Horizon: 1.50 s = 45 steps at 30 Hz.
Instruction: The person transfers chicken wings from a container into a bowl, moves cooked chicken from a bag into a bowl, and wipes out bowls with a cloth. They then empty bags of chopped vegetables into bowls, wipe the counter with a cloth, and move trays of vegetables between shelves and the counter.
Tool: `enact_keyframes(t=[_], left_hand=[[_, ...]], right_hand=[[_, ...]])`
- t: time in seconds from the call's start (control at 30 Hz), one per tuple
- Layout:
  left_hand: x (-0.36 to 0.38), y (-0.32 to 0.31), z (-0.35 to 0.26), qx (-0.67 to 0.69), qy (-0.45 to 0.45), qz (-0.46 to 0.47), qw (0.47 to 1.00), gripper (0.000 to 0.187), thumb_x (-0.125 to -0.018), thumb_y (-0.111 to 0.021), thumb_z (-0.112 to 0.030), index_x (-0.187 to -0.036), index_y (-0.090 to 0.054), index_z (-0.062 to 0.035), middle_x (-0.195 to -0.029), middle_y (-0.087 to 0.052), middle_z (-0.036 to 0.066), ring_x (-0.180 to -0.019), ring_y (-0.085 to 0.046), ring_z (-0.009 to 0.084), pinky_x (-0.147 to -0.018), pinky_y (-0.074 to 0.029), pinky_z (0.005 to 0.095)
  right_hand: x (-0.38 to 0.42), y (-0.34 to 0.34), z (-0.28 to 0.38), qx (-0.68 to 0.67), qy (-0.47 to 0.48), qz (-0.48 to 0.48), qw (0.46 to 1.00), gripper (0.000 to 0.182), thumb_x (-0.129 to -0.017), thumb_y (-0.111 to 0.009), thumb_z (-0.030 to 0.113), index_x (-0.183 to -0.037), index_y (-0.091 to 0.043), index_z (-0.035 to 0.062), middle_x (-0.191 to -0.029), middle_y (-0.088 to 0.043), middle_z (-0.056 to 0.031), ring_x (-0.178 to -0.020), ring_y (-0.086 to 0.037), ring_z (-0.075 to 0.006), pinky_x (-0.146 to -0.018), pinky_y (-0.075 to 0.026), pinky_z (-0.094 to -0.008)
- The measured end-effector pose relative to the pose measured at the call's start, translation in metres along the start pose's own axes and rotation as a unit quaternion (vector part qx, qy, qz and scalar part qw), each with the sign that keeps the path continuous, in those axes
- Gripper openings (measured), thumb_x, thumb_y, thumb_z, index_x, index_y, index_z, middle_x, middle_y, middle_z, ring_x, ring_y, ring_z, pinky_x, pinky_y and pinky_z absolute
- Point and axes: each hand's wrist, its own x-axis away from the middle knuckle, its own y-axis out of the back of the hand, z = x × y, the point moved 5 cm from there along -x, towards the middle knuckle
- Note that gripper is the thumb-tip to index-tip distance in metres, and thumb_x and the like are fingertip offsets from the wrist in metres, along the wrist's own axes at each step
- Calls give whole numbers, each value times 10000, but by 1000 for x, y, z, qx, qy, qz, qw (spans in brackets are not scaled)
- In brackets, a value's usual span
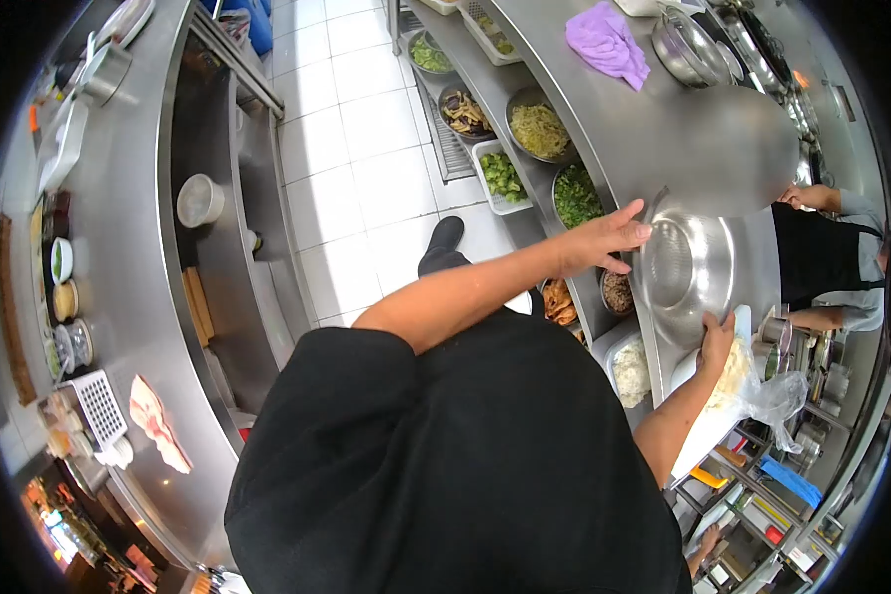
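A large steel mixing bowl sits on the steel counter at the right. My left hand reaches to its near rim, fingers spread and laid on the edge. My right hand grips the bowl's other rim, next to a white board that carries pale noodles and a clear plastic bag. The inside of the bowl looks bare. My black top fills the lower middle of the view.
Another person in a black apron works at the far right. Trays of greens, sprouts and rice line the shelf below the counter. A purple cloth and a pot lie further along. Raw meat lies on the left counter.
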Motion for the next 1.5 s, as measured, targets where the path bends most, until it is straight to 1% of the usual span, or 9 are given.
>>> enact_keyframes(t=[0.2, 0.37, 0.6, 0.73, 0.83, 1.03, 1.27, 1.4, 1.5], left_hand=[[78, -8, 46, -154, 82, 16, 984, 736, -869, -619, -454, -1444, -341, -89, -1318, -504, 167, -1139, -522, 235, -898, -475, 369], [164, 75, 87, -132, 115, -238, 955, 623, -868, -625, -433, -1362, -464, -88, -1172, -590, 101, -1030, -558, 201, -829, -482, 347], [230, 165, 90, 1, 107, -425, 899, 534, -929, -552, -391, -1337, -458, -59, -1120, -599, 78, -985, -556, 181, -828, -466, 332], [207, 229, 101, 75, 71, -397, 912, 528, -909, -583, -396, -1324, -474, -88, -1096, -606, 64, -965, -557, 171, -818, -462, 321], [199, 281, 90, 86, 109, -392, 910, 559, -895, -593, -407, -1329, -474, -76, -1088, -609, 58, -952, -560, 161, -800, -466, 318], [169, 468, 52, 3, 120, -491, 863, 554, -866, -631, -351, -1305, -492, -42, -960, -628, 74, -855, -585, 166, -730, -473, 306], [-18, 677, -130, -244, 12, -511, 824, 800, -846, -561, -533, -1393, -341, 7, -1211, -556, 269, -1108, -557, 390, -930, -434, 422], [-111, 736, -201, -323, -58, -579, 746, 1043, -797, -612, -526, -1457, -49, 53, -1383, -379, 307, -1183, -507, 402, -992, -414, 415], [-131, 761, -225, -369, 1, -569, 734, 1063, -794, -669, -421, -1447, 20, 58, -1260, -492, 316, -1183, -518, 363, -961, -446, 406]], right_hand=[[26, 11, 6, -65, -49, -76, 994, 613, -893, -604, 235, -1418, -348, 49, -1264, -508, -181, -1070, -544, -241, -771, -494, -371], [80, 24, 74, -77, 158, -113, 978, 469, -929, -558, 225, -1355, -452, 57, -1131, -605, -102, -828, -607, -155, -628, -485, -247], [187, -150, 164, 60, 126, 279, 950, 333, -931, -562, 209, -1234, -583, 74, -930, -688, -82, -789, -634, -107, -649, -490, -241], [159, -311, 189, 205, 224, 447, 841, 379, -890, -599, 201, -1239, -566, 57, -1033, -676, -161, -954, -652, -268, -843, -490, -323], [101, -440, 234, 253, 350, 434, 791, 432, -880, -597, 201, -1282, -528, 58, -1217, -586, -202, -1106, -568, -362, -958, -432, -378], [-107, -659, 272, 330, 319, 258, 850, 707, -838, -635, 231, -1430, -293, 52, -1326, -456, -286, -1240, -444, -387, -1036, -367, -409], [-189, -734, 240, 408, 228, 158, 870, 566, -828, -599, 130, -1341, -372, 47, -1139, -569, -275, -1007, -577, -444, -885, -461, -494], [-149, -733, 235, 367, 215, 189, 885, 500, -797, -532, 9, -1279, -410, 50, -1068, -591, -273, -983, -578, -439, -917, -436, -490], [-121, -729, 234, 378, 215, 199, 878, 494, -787, -505, -33, -1267, -417, 47, -1070, -587, -284, -1015, -558, -437, -1005, -368, -492]])
